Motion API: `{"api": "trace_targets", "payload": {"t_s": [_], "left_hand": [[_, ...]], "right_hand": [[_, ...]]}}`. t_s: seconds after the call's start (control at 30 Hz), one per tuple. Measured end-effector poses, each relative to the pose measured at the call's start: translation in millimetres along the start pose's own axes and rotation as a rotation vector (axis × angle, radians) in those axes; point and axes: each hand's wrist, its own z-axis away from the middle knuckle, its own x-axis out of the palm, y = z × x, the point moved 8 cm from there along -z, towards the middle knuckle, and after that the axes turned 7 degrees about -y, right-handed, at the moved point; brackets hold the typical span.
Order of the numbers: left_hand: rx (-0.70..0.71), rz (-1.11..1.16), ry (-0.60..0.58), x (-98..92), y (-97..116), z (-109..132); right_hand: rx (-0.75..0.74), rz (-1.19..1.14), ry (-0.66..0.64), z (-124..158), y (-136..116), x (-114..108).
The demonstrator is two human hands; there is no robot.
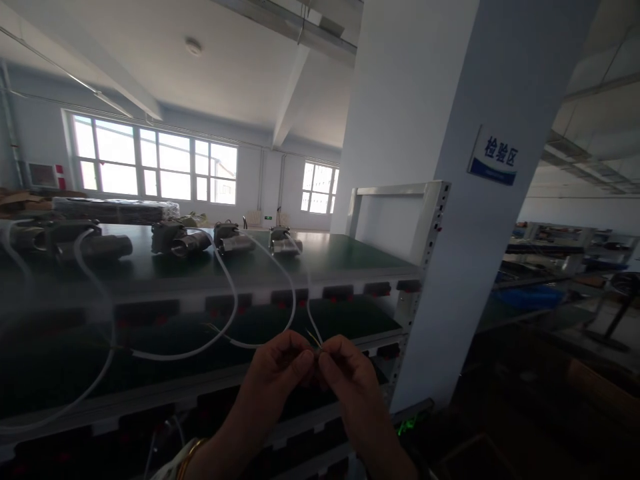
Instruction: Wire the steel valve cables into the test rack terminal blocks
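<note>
My left hand (279, 373) and my right hand (349, 375) meet low in the middle, both pinched on the end of a thin white cable (314, 320) with fine wire strands showing between the fingertips. That cable rises to a small metal motor-like part (285, 241) on the green shelf top (350, 257). Two similar parts (231, 239) (176, 240) lie further left, each with its own white cable drooping over the shelf edge. A gold bangle (190, 453) is on my left wrist.
A white pillar (450, 200) with a blue sign (494, 157) stands right of the rack. More dark parts (85, 243) lie at the far left of the shelf. Lower shelves sit in shadow. Benches and a blue bin (530, 297) are at the right.
</note>
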Motion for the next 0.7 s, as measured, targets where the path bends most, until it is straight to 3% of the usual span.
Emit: {"api": "trace_targets", "payload": {"t_s": [0.13, 0.23, 0.4, 0.6, 0.7], "left_hand": [[-0.003, 0.068, -0.012, -1.1, -13, -3], [-0.007, 0.083, -0.028, -1.6, -18, -4], [-0.052, 0.034, -0.102, -1.2, -21, -10], [-0.004, -0.026, -0.116, -3.2, -21, -13], [0.034, 0.051, -0.155, 1.4, -25, -14]], "right_hand": [[0.028, 0.005, -0.1, 1, 4, 2], [0.025, 0.168, -0.172, 0, -6, -1], [0.136, 0.399, -0.123, 0, -13, -16], [0.162, 0.207, -0.014, 1, -7, -20], [0.18, 0.104, -0.005, 2, 0, -21]]}}
